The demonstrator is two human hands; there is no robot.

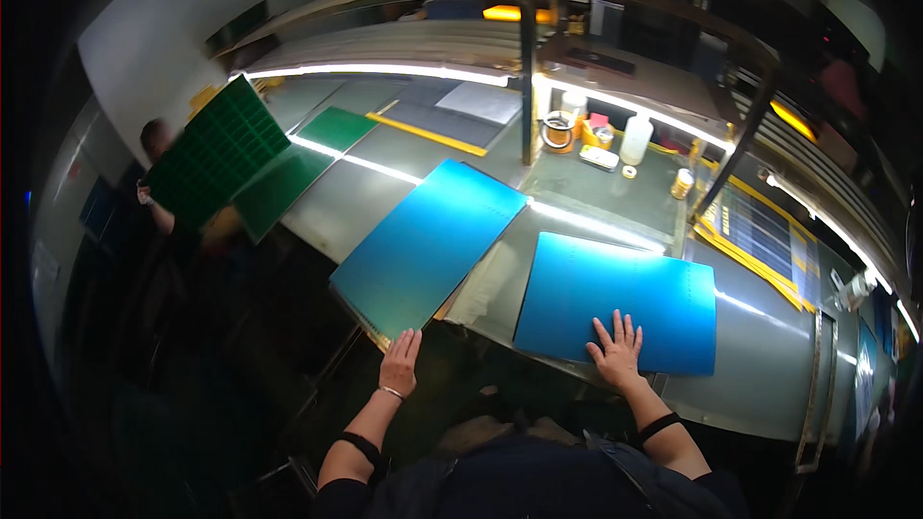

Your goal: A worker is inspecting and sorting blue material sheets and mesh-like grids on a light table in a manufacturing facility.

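Observation:
Two flat blue sheets lie on the workbench in front of me. The left blue sheet (433,240) lies at a slant, its near end at the bench's front edge. At that near end is my left hand (400,365), its fingers stretched out and touching the sheet's edge; the thumb is not clearly seen. My right hand (617,351) rests palm down, fingers spread, on the near part of the right blue sheet (625,298). Neither hand is closed around anything.
At left another person (159,149) holds up a green gridded panel (221,149) beside a second green panel (284,187). Bottles (636,137) and small tins (596,133) stand under the lit shelf, near its upright post (528,82). Yellow-edged sheets (755,240) lie at right.

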